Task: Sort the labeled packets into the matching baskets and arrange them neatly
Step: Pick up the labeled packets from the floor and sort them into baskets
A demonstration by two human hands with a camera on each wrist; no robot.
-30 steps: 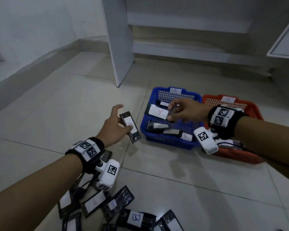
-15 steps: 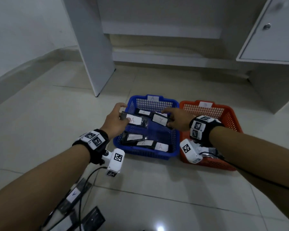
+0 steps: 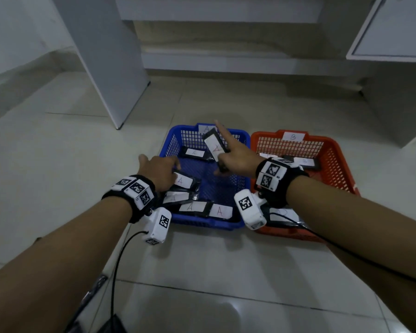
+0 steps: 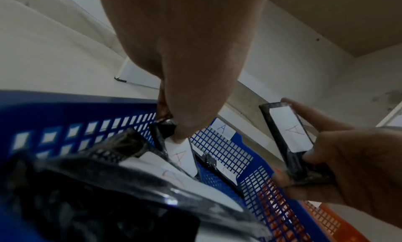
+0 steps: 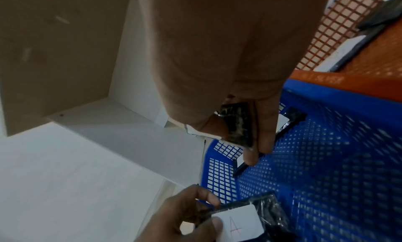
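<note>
A blue basket (image 3: 199, 222) tagged A sits beside an orange basket (image 3: 339, 164) tagged B. My left hand (image 3: 174, 169) pinches one end of a black packet labeled A (image 3: 184, 181), low over the blue basket's left side; the pinch shows in the left wrist view (image 4: 172, 132). My right hand (image 3: 222, 162) grips the lower end of another A packet (image 3: 214, 145), tilted upright above the basket's back half with the index finger stretched along it. In the right wrist view the fingers (image 5: 256, 142) wrap the packet's dark end (image 5: 237, 125). Several A packets (image 3: 194, 152) lie in the blue basket.
The orange basket holds B packets (image 3: 303, 161). A white cabinet panel (image 3: 111, 68) stands on the floor behind and to the left, and a cabinet door (image 3: 394, 32) hangs at the upper right. Loose packets (image 3: 111, 325) lie on the tiles near my left elbow.
Both hands moved over the blue basket. The left hand lowered its A packet to the basket's left side. The right hand swung its A packet up on end toward the back wall.
</note>
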